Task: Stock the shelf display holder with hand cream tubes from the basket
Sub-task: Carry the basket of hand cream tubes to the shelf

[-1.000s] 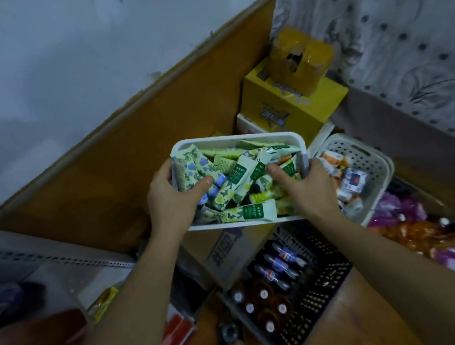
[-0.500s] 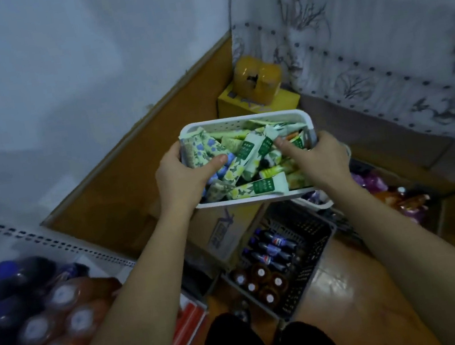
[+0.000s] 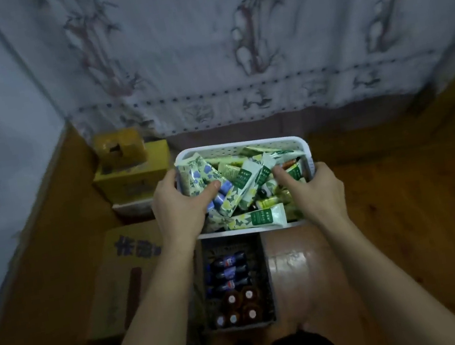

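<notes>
I hold a white perforated plastic basket (image 3: pixel 241 147) in front of me, above the floor. It is heaped with several hand cream tubes (image 3: pixel 253 217) in green, white and blue floral wrapping. My left hand (image 3: pixel 179 207) grips the basket's left wall, thumb inside pressing on the tubes. My right hand (image 3: pixel 318 191) grips the right wall, its fingers curled in over the tubes. No shelf display holder is in view.
Below the basket a dark crate (image 3: pixel 264 283) of bottles stands on the wooden floor. A brown cardboard box (image 3: pixel 118 284) lies at its left, and yellow boxes (image 3: pixel 132 171) are stacked in the corner. A patterned curtain (image 3: pixel 230 51) hangs ahead.
The view has swung right, from the wall and shelf of bottles toward the curtain. The basket has stayed in both hands, lifted away from the second white basket, which has left the view.
</notes>
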The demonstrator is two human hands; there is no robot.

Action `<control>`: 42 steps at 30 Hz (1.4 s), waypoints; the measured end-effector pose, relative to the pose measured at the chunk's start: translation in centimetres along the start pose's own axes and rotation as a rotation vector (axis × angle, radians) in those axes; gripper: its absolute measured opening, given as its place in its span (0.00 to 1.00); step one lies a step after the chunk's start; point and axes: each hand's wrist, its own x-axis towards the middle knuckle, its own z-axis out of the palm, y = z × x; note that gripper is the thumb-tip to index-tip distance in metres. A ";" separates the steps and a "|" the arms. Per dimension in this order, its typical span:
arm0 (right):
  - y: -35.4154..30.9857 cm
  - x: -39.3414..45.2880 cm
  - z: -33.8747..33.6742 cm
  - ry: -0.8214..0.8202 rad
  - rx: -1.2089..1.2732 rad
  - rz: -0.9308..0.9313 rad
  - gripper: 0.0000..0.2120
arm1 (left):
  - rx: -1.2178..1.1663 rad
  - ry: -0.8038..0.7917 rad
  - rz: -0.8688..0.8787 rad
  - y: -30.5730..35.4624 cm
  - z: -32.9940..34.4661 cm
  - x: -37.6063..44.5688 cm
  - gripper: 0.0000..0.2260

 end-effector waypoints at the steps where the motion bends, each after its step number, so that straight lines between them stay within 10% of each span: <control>1: 1.1 -0.3 -1.6 0.045 0.017 0.036 0.37 | -0.001 -0.049 0.025 1.0 1.3 -0.3 0.17; 13: 15.8 -11.2 -21.9 0.628 0.048 0.280 0.33 | -0.018 -0.552 0.384 13.9 17.1 -14.0 0.32; 26: 31.9 -34.4 -39.0 0.914 0.031 0.471 0.26 | -0.040 -0.940 0.647 20.6 25.7 -43.0 0.44; 35: 41.7 -51.3 -46.0 1.176 0.074 0.742 0.45 | -0.079 -1.275 0.874 24.5 29.4 -64.3 0.33; 42: 47.6 -63.6 -49.1 1.429 0.125 0.927 0.27 | -0.110 -1.600 1.039 26.0 32.5 -81.3 0.28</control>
